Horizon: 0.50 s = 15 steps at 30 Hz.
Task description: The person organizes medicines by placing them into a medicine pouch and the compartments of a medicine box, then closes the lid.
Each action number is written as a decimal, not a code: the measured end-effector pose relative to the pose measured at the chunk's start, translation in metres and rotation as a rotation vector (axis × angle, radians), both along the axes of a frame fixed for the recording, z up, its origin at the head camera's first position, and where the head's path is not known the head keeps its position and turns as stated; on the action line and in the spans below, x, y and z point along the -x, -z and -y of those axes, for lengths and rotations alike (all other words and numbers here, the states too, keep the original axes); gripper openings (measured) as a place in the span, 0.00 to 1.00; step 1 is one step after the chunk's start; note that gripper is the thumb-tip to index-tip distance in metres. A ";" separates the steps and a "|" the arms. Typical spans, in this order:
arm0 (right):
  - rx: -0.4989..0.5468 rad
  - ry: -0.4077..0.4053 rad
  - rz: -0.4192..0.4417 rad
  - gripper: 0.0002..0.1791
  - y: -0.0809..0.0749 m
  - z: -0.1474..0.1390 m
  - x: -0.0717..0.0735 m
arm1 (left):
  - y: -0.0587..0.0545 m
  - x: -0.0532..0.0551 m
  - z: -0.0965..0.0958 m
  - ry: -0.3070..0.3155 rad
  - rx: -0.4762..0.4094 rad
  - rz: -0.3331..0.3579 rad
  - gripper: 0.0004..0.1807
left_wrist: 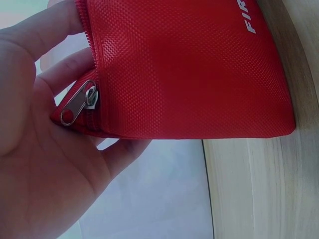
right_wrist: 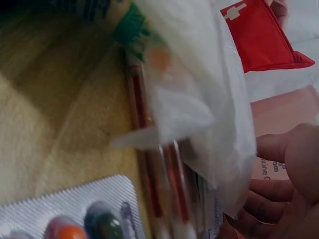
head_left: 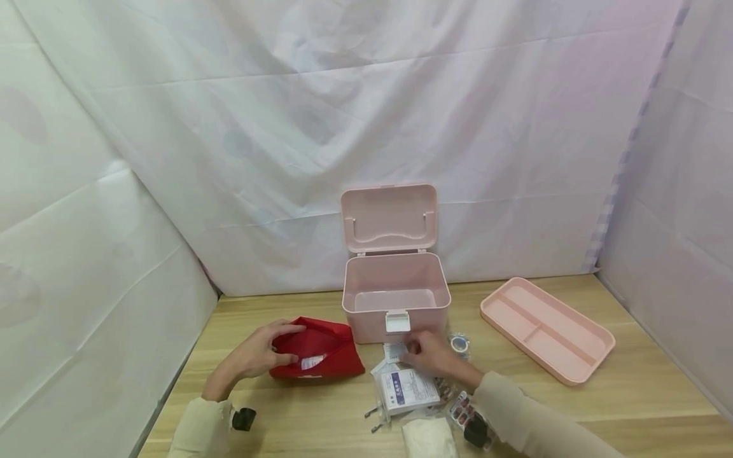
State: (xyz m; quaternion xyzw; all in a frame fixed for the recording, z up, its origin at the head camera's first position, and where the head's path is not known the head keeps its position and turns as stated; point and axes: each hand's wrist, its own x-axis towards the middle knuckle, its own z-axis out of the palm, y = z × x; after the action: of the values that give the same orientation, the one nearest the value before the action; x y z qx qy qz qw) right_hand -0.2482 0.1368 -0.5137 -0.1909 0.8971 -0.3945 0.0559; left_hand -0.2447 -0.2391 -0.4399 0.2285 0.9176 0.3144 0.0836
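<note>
My left hand (head_left: 258, 351) grips the red fabric pouch (head_left: 345, 361) by its open mouth, thumb at the near edge and fingers at the far one. Inside the pouch lies a small white printed item (head_left: 312, 362). The left wrist view shows a metal zipper pull (left_wrist: 76, 105) beside the palm. Just in front of the pink box (head_left: 369, 327), my right hand (head_left: 433, 357) pinches a small white printed packet (head_left: 393, 352). Its printed face (right_wrist: 269, 169) shows between thumb and fingers in the right wrist view.
Near the right hand lie a white box with purple print (head_left: 409, 389), a blister pack (head_left: 460, 410), a bagged cream-coloured bundle (head_left: 429, 439) and a tape roll (head_left: 459, 344). Brown-filled sticks (right_wrist: 144, 104) show close up. A pink divided tray (head_left: 550, 331) sits right. The box lid (head_left: 389, 219) stands raised.
</note>
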 end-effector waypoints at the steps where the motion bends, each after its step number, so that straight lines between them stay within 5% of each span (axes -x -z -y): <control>1: -0.002 0.008 -0.005 0.10 0.001 0.002 0.000 | 0.000 0.000 0.000 -0.001 0.000 0.000 0.30; 15: -0.154 0.121 -0.146 0.16 0.015 0.010 0.000 | -0.001 0.000 -0.001 0.001 0.006 -0.010 0.29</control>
State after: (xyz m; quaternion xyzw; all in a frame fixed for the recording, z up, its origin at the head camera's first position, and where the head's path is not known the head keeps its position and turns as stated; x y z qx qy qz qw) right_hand -0.2485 0.1268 -0.5287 -0.1600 0.9363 -0.3120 -0.0191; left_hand -0.2443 -0.2386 -0.4389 0.2303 0.9188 0.3106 0.0798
